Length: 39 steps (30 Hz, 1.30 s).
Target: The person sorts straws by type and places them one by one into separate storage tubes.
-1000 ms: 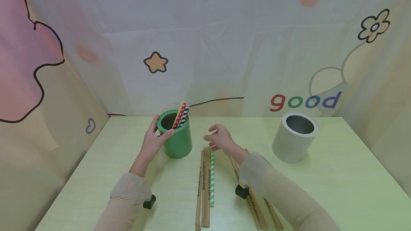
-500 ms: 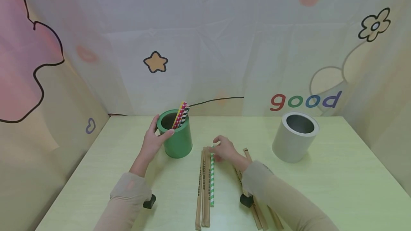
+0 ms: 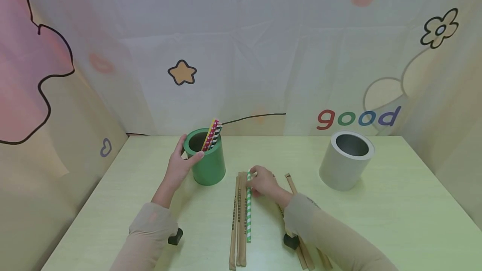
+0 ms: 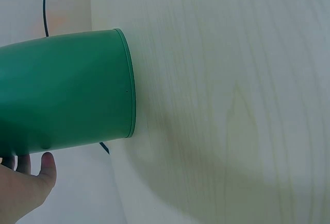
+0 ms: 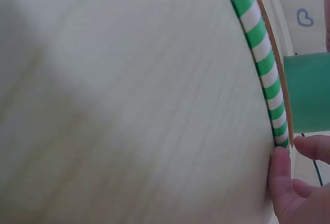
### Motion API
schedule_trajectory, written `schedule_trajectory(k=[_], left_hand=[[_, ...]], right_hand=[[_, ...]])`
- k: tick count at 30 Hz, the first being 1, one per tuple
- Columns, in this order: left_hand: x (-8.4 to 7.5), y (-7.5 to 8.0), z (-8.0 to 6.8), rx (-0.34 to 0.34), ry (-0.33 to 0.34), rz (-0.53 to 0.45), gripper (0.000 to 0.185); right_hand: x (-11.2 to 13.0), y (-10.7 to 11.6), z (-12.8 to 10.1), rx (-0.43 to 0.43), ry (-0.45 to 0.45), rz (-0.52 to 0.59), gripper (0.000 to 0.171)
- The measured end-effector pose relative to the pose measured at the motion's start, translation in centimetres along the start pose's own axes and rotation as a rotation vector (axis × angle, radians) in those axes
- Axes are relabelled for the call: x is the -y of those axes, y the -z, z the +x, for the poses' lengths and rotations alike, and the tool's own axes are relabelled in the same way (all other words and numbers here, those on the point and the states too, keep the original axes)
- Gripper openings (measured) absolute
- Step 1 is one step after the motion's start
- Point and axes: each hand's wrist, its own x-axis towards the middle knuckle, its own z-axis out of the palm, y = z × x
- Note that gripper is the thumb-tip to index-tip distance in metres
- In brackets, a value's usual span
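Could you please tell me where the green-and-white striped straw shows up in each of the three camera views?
Head: the striped straw lies at bottom centre on the table, its far end at the right hand.
Left wrist: not in this picture.
Right wrist: the straw runs down the right side from the top edge to the fingertips.
Shared landmark: the green cup appears in all three.

A staged tabletop booth rather than a lived-in room, a pale wood-grain surface (image 3: 395,221) enclosed on three sides by a creased printed backdrop (image 3: 241,53), cartoon star (image 3: 182,73) at centre left, flower (image 3: 439,29) upper right, the word "good" (image 3: 357,118) printed at right
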Motion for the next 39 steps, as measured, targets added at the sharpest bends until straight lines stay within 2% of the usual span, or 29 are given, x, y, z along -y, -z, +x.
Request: schedule_trajectory(k=[5,15,28,33,39], left_hand=[[1.3,0.1,0.8,-0.013,-0.02,0.015,0.084],[1.5,0.1,1.0,-0.021,-0.016,0.007,0.084],[1.4,0.1,0.8,-0.024,-0.026,0.011,0.084],[1.4,0.1,0.9,-0.018,-0.022,0.003,0.084],[1.4,0.0,0.9,-0.01,-0.027,0.006,0.084]], right_hand=[[-0.1,-0.2,-0.8,0.027,0.028,-0.057,0.046],[-0.6,-1.0,-1.7,0.019,0.071,-0.14,0.05],[-0.5,-0.8,-2.8,0.039,0.116,-0.223,0.044],[-0.5,-0.5,-2.5,0.054,0.092,-0.196,0.049],[-0.4,0.6,-2.2,0.094,0.039,-0.055,0.05]])
